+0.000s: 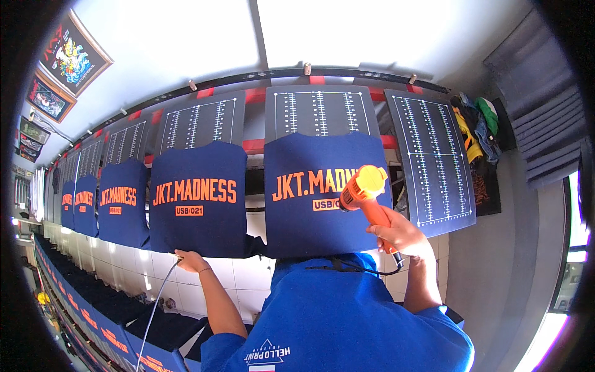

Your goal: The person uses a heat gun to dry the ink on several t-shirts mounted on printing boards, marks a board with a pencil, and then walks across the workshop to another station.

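My right hand [400, 234] is wrapped round the handle of an orange heat gun [374, 208]. The gun is held over a navy T-shirt [297, 229] with orange block lettering, hiding part of the print. This shirt is laid over a dark printing board [319, 111] with white ruler marks. Off to the left, my left hand [193, 260] pinches a pale cable [159, 294] at the lower edge of a second navy T-shirt [198, 232] with the same print. A black cord [381, 271] runs from the gun's handle across my blue shirt.
More printed navy shirts [123, 217] lie on boards in a row curving left. A bare marked board [441, 167] stands at the right, near hanging clothes [477, 127]. A black rail [248, 77] runs behind the boards. Another row of printed shirts [114, 338] is at the lower left.
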{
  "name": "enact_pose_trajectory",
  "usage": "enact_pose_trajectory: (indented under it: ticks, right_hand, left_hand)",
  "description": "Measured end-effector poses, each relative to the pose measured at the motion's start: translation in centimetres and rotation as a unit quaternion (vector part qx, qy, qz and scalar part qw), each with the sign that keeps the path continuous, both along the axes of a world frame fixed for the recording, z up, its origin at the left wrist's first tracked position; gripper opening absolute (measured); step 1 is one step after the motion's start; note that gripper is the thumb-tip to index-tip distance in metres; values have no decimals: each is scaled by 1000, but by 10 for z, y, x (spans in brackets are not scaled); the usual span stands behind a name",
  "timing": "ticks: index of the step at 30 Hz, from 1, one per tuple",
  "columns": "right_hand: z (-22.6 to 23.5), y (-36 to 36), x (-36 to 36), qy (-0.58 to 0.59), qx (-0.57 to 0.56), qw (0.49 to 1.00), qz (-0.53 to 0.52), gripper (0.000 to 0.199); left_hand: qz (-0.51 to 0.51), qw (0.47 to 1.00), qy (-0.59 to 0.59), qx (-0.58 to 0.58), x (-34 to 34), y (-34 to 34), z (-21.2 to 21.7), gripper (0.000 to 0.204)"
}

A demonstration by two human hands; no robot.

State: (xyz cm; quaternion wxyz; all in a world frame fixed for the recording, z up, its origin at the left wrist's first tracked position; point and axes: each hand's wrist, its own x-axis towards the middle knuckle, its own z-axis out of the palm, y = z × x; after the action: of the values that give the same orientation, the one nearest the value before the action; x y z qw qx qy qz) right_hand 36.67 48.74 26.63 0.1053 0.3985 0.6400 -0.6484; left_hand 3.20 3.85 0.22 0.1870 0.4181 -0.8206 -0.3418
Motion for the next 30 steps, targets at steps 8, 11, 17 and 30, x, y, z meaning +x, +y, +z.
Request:
enact_pose_trajectory:
  ticks: [8,11,17,30]
  right_hand:
    - [-2,0,10,30,5,999,-39,49]
    - [-1,-4,11,23,19,999,-45,50]
    - [10,-15,7,-3,11,996,-86,47]
    - [-4,-142,-153,83,-52,994,-44,48]
  left_hand:
    - [-13,1000,-9,24,0,1,4,69]
    - [-47,999,-15,6,-2,-12,-8,67]
    - [-101,987,101,77,-10,-48,-31,62]
    - [21,1000,0,4,-129,-203,-1,75]
